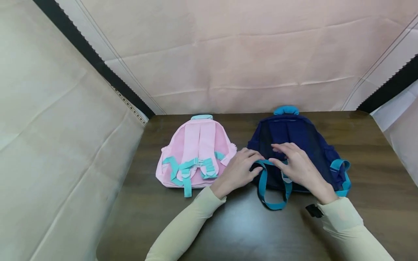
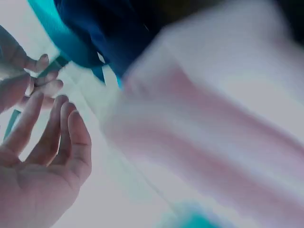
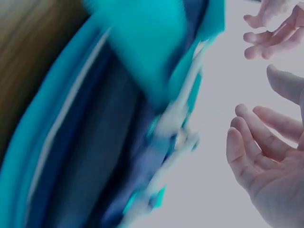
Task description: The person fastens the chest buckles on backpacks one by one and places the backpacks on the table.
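Note:
A navy backpack (image 1: 295,132) lies strap side up on the table, with teal trim and a teal handle (image 1: 286,110). Its teal strap (image 1: 275,206) loops toward the near edge. My left hand (image 1: 240,166) is at this pack's left side, its loosely bent fingers over the strap's upper end; no firm grip on the strap shows. Above the pack's lower middle, my right hand (image 1: 298,166) holds nothing, thumb and fingers spread apart. In the right wrist view, the right hand's relaxed fingers (image 3: 242,161) face the left hand (image 3: 275,31).
Left of the navy pack lies a pink backpack (image 1: 196,145) with pale pink shoulder straps and teal webbing, close beside my left forearm. The brown table (image 1: 241,235) is bounded by pale fabric walls (image 1: 228,65) at the back and sides. A black object (image 1: 314,210) sits at my right cuff.

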Available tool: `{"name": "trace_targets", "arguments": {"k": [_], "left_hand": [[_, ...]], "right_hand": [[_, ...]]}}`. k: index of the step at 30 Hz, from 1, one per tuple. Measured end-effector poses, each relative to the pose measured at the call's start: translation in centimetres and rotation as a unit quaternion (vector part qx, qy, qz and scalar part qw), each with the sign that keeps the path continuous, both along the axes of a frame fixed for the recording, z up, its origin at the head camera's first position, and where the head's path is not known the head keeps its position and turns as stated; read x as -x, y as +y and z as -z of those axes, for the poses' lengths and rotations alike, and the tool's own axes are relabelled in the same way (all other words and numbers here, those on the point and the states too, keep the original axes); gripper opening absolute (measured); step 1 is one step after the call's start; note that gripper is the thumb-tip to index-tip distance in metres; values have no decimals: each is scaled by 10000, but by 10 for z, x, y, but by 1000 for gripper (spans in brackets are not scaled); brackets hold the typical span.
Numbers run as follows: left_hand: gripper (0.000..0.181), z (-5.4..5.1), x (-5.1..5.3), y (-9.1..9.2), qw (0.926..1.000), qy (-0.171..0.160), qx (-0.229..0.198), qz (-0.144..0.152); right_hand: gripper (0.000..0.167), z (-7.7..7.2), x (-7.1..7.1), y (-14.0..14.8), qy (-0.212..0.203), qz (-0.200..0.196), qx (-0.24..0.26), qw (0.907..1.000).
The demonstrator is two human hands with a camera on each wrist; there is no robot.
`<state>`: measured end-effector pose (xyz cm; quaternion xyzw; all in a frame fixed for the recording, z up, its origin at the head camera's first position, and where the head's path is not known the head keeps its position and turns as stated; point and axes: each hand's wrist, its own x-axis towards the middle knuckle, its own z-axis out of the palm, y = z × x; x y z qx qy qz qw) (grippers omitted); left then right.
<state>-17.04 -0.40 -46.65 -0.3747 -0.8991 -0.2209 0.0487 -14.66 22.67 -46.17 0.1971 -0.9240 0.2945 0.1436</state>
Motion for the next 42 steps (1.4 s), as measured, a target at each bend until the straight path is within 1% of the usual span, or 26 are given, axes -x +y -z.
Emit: {"name": "trace_targets", "arguments": {"k": [4, 7, 9, 10, 12, 14, 16, 19, 21, 25, 28, 29, 31, 32, 35, 36, 38, 39, 42], "left_hand": [[29, -9, -6, -25, 9997, -118, -20, -207], [29, -16, -7, -47, 9991, 69, -7, -410], [29, -19, -5, -63, 9978, 249, 71, -618], [30, -21, -4, -72, 9964, 300, 162, -775], [36, -24, 0, -89, 9927, 293, 421, -1089], [41, -24, 5, -103, 9889, 161, 655, -1326], [43, -23, 9, -114, 9854, -52, 863, -1466], [38, -18, 12, -125, 9839, -279, 922, -1504], [34, -14, 12, -128, 9842, -334, 887, -1497], [33, -6, 12, -132, 9871, -282, 717, -1401], [31, -1, 13, -134, 9889, -310, 369, -1406], [32, 9, 16, -140, 9890, -321, 183, -1431], [31, 13, 15, -145, 9861, -416, -175, -1599], [33, 23, 19, -152, 9843, -466, -427, -1650], [32, 28, 17, -159, 9776, -584, -888, -1816], [29, 21, 13, -157, 9755, -632, -971, -1869], [29, 24, 13, -159, 9735, -678, -1110, -1879], [27, 16, 8, -155, 9728, -701, -1064, -1936], [27, 18, 8, -154, 9721, -715, -1030, -1983]], "right_hand": [[45, -6, 2, -25, -153, -247, 155, 9995], [44, -8, 6, -44, -353, -438, 192, 9982], [43, -8, 9, -56, -453, -565, 141, 9973], [43, -8, 10, -62, -498, -623, 87, 9968], [43, -7, 13, -73, -601, -729, -3, 9955], [44, -7, 15, -83, -707, -844, -2, 9939], [45, -6, 17, -92, -802, -951, 4, 9922], [48, -5, 19, -104, -900, -1121, -2, 9896], [50, -5, 21, -111, -1007, -1188, -104, 9877], [54, -5, 27, -125, -1289, -1181, -314, 9841], [55, -3, 32, -134, -1392, -1095, -403, 9834], [55, -3, 34, -137, -1424, -1064, -412, 9832], [55, -2, 37, -143, -1470, -1044, -438, 9826], [55, -1, 38, -146, -1476, -1040, -477, 9824], [51, 0, 41, -156, -1501, -1039, -659, 9810], [49, 1, 42, -159, -1483, -1024, -759, 9807], [45, 2, 43, -164, -1461, -967, -950, 9799], [42, 4, 43, -167, -1448, -933, -1039, 9796], [35, 8, 43, -170, -1368, -829, -1241, 9793]]}}
